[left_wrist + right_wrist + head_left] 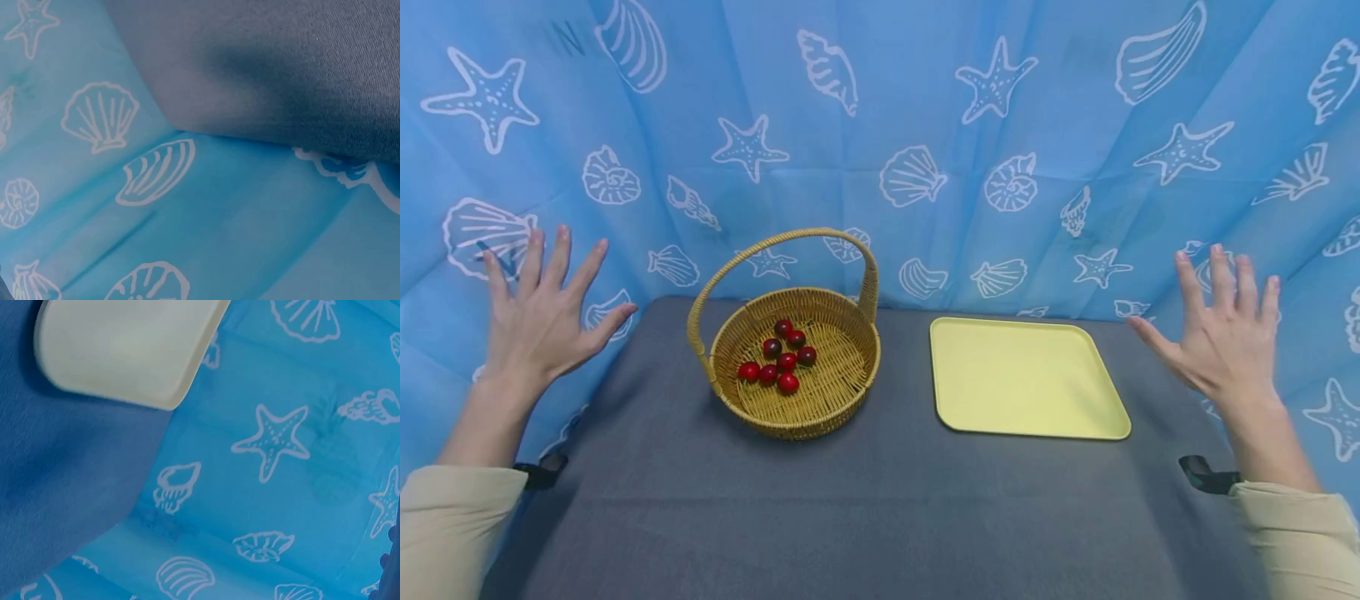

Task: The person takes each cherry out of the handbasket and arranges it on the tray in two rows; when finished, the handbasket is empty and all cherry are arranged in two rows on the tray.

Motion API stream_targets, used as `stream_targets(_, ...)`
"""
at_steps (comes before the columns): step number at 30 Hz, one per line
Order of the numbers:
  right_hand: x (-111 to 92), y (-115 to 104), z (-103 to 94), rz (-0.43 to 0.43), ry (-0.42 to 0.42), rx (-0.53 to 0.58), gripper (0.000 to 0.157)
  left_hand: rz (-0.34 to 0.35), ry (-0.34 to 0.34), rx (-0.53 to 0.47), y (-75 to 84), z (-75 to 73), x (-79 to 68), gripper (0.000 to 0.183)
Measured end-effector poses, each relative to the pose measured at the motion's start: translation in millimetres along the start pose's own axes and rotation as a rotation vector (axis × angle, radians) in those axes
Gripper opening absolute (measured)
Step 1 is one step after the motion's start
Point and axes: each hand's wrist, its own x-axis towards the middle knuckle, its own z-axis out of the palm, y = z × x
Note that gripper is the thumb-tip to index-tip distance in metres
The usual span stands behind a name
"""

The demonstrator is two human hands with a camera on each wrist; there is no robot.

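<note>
My left hand (538, 321) is raised at the left of the head view, fingers spread straight, holding nothing. On the right side my right hand (1228, 342) is held up the same way, its fingers apart and nothing in its grasp. Between them a round wicker basket (842, 400) with a tall arched handle stands on the table, nearer the left hand. Several dark red cherries (787, 362) lie in the bottom of the basket. A pale yellow rectangular tray (1030, 379) lies flat, nearest the right hand, with a bare surface. The right wrist view shows a corner of that tray (125, 356).
A grey cloth covers the table (880, 517). Behind it and along both sides hangs a blue curtain (880, 108) with white shells and starfish. A dark wrist strap with a small camera (1206, 475) sits on the right wrist, and a similar one (542, 471) on the left.
</note>
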Motion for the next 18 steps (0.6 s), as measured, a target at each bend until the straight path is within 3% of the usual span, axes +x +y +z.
stream_targets(5, 2, -11, 3.2, -0.029, 0.017, 0.026, 0.111, -0.020, -0.002, -0.039, 2.7, -1.5, -4.8, 0.091)
stream_targets(12, 3, -35, 12.1, -0.118, 0.147, 0.096, 0.124, -0.041, 0.028, -0.111, 12.2, -2.5, -13.4, 0.076)
stream_targets(18, 6, -63, 18.8, -0.183, 0.204, 0.158, 0.120, -0.048, 0.035, -0.185, 25.8, -3.3, -19.8, 0.068)
